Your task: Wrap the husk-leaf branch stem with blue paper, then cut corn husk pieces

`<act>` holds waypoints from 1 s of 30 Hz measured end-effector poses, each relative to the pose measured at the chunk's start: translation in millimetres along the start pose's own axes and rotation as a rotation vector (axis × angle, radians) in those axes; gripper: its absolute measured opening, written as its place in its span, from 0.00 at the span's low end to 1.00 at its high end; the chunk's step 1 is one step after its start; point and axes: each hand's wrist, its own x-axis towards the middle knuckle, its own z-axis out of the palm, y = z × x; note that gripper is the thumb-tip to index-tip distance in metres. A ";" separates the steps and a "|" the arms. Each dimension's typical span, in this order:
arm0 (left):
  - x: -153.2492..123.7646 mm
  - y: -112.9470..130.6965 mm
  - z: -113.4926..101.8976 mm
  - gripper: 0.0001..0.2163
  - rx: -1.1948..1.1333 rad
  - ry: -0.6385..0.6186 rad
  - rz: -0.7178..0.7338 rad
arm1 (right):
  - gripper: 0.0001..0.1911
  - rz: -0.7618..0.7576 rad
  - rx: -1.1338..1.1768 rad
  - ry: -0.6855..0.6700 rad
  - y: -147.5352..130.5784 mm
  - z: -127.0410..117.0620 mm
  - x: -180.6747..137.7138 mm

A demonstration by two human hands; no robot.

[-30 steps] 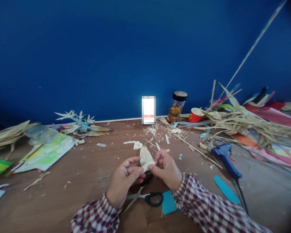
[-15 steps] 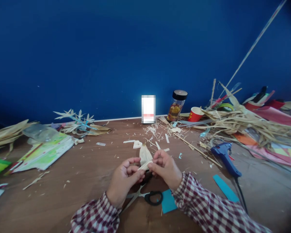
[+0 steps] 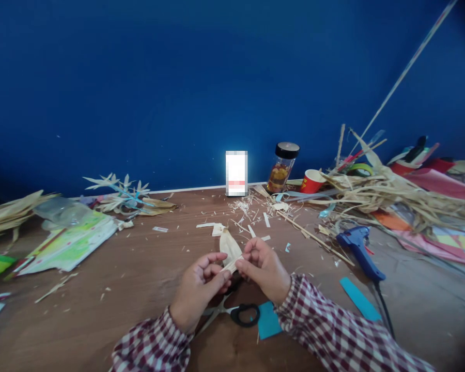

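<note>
Both hands meet low in the middle of the view, above a brown wooden table (image 3: 139, 279). My left hand (image 3: 199, 289) and my right hand (image 3: 264, 268) each pinch the lower edge of a pale dried husk piece (image 3: 230, 246), which points up and away from me. The fingers of both hands are curled closed on it. Black-handled scissors (image 3: 240, 313) lie on the table just under my wrists, beside a teal paper scrap (image 3: 268, 320).
A blue glue gun (image 3: 358, 248) with its cord lies to the right, near a teal strip (image 3: 359, 298). Behind it are a heap of dried straw (image 3: 391, 199), a red cup (image 3: 312, 182) and a black-lidded jar (image 3: 282, 168). Printed sheets (image 3: 70, 243) and husk flowers (image 3: 120, 194) lie left.
The husk piece has been folded narrower between the fingertips, and both hands have shifted slightly up and closer together.
</note>
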 end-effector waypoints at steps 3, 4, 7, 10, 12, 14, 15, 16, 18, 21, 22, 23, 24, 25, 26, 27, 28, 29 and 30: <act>0.1 -0.4 0.0 0.20 -0.005 -0.008 -0.007 | 0.17 -0.007 0.009 -0.001 2.4 -0.6 0.7; 0.1 -0.4 0.1 0.20 -0.004 -0.013 -0.012 | 0.16 -0.009 0.016 -0.003 3.5 -0.8 0.9; 0.1 -0.2 0.5 0.20 0.000 -0.041 -0.037 | 0.15 -0.016 0.019 -0.016 6.3 -1.1 0.7; 0.3 -1.4 0.4 0.19 0.016 -0.051 -0.040 | 0.13 -0.037 -0.031 -0.026 6.3 -0.5 -1.1; 0.6 -3.2 -0.7 0.16 0.043 -0.061 -0.024 | 0.13 -0.057 -0.075 -0.025 4.6 0.7 -3.1; 0.9 -5.1 -2.8 0.12 0.081 -0.080 0.009 | 0.12 -0.084 -0.118 -0.012 2.7 2.4 -5.5; 1.1 -5.7 -4.1 0.11 0.101 -0.087 0.030 | 0.12 -0.096 -0.138 -0.003 2.2 3.3 -6.7; 1.4 -6.0 -5.5 0.10 0.122 -0.095 0.048 | 0.12 -0.107 -0.153 0.006 2.1 4.1 -7.8; 2.1 -5.4 -8.0 0.09 0.160 -0.096 0.078 | 0.12 -0.119 -0.166 0.012 3.1 5.4 -9.6; 4.0 -3.7 -10.4 0.09 0.186 -0.068 0.107 | 0.14 -0.129 -0.139 -0.034 5.9 6.5 -10.3; 4.7 -3.5 -10.8 0.10 0.186 -0.062 0.110 | 0.14 -0.134 -0.130 -0.048 7.0 6.6 -10.0; 5.4 -3.7 -11.0 0.10 0.182 -0.060 0.109 | 0.14 -0.138 -0.123 -0.054 8.2 6.6 -9.4; 6.0 -4.4 -11.2 0.11 0.176 -0.061 0.105 | 0.13 -0.140 -0.116 -0.054 9.4 6.3 -8.7; 6.4 -5.3 -11.2 0.11 0.171 -0.064 0.101 | 0.12 -0.138 -0.108 -0.048 10.9 6.0 -7.9; 6.7 -6.5 -11.2 0.12 0.166 -0.065 0.101 | 0.12 -0.133 -0.096 -0.044 12.6 5.4 -7.1; 6.8 -7.7 -11.2 0.12 0.159 -0.065 0.107 | 0.13 -0.125 -0.080 -0.043 14.5 4.8 -6.4; 6.8 -8.9 -11.2 0.12 0.151 -0.065 0.113 | 0.13 -0.116 -0.063 -0.048 16.4 4.1 -5.9; 6.8 -9.8 -11.1 0.11 0.145 -0.066 0.118 | 0.14 -0.108 -0.051 -0.055 18.4 3.5 -5.5; 6.8 -10.5 -11.1 0.11 0.141 -0.068 0.119 | 0.14 -0.101 -0.041 -0.063 20.2 2.9 -5.3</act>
